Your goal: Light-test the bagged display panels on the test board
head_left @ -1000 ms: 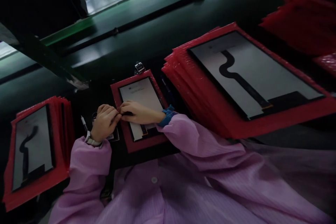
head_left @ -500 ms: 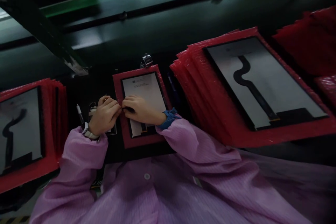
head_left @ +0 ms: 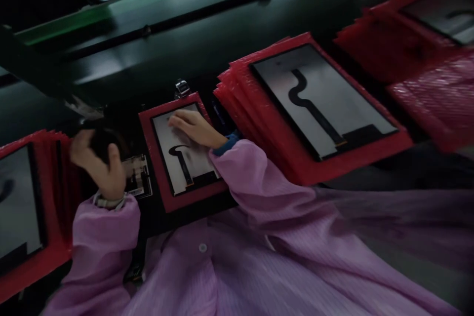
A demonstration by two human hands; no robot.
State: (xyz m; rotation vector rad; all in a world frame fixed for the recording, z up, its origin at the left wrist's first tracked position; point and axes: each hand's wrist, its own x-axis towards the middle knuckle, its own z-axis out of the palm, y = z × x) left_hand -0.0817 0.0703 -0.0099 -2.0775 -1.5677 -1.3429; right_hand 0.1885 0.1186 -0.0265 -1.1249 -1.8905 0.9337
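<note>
A thin display panel [head_left: 165, 133] with a light grey back lies on a red bubble-wrap sheet [head_left: 170, 204] in front of me. Its black ribbon cable [head_left: 182, 165] curves up from the lower edge. My right hand [head_left: 194, 127] rests over the panel's upper half, fingers extended along the surface and nothing visible in them. Off to the left, my left hand [head_left: 99, 168] is blurred by motion, empty, with thumb and fingers spread apart. It is nearest to a small printed card or plate [head_left: 137, 175] between the panel and the left stack.
Red bubble-wrap sheets are stacked on the left [head_left: 55, 197] and on the right [head_left: 259, 123], each topped by a panel. More red sheets [head_left: 437, 94] lie at far right. A metal hand counter [head_left: 181, 89] and a blue pen [head_left: 218, 112] sit behind the panel.
My left hand has left the panel's edge and swung left, opening. My right hand has slid up the panel, uncovering the ribbon cable. The view has shifted to the right.
</note>
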